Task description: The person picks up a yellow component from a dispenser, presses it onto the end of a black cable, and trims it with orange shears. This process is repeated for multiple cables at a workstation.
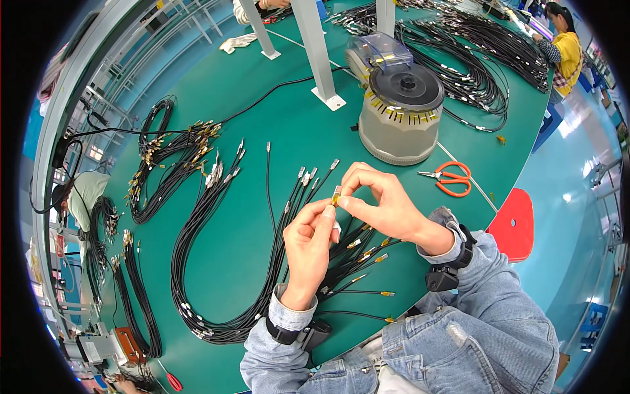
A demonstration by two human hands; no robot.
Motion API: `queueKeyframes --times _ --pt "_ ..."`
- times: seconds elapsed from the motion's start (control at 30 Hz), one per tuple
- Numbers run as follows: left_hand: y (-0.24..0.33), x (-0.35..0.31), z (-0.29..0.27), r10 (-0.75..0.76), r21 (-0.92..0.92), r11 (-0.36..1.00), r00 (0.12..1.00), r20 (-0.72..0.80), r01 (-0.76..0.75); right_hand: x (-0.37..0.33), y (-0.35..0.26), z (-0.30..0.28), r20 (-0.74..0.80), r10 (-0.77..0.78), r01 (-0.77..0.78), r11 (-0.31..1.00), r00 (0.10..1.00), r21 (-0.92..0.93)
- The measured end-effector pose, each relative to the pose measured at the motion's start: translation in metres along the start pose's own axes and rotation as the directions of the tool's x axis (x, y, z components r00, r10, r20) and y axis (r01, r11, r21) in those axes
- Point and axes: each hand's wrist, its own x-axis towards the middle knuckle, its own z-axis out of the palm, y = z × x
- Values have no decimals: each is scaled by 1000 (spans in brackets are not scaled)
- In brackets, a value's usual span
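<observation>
My left hand (310, 246) pinches a black cable just below its end, fingers curled. The cable's metal connector (337, 190) points up between both hands, with a bit of yellow tape around its lower part. My right hand (386, 205) is closed on that same spot, thumb and forefinger pressed at the yellow tape. Under and beside my hands lies a long bundle of black cables (180, 262), curving in a U over the green table. Several cable ends (367, 257) to the right of my left hand carry yellow tape; those further left show bare silver connectors.
A round tape dispenser (401, 134) with yellow strips stands beyond my hands. Orange-handled snips (454, 179) lie to the right. More cable bundles (174, 167) lie left and far right. Grey posts (316, 52) rise from the table (249, 141). A red stool (514, 226) stands at its edge; other people work around.
</observation>
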Motion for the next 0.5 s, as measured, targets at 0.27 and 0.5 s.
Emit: queueKeyframes --times 0.27,0.5 --pt "1 0 -1 -15 0 1000 1000 -1 15 0 -1 -1 5 -11 11 1000 1000 -21" --pt "-2 1 -2 4 12 1000 1000 21 -4 0 -3 -3 10 3 -2 1000 1000 -26"
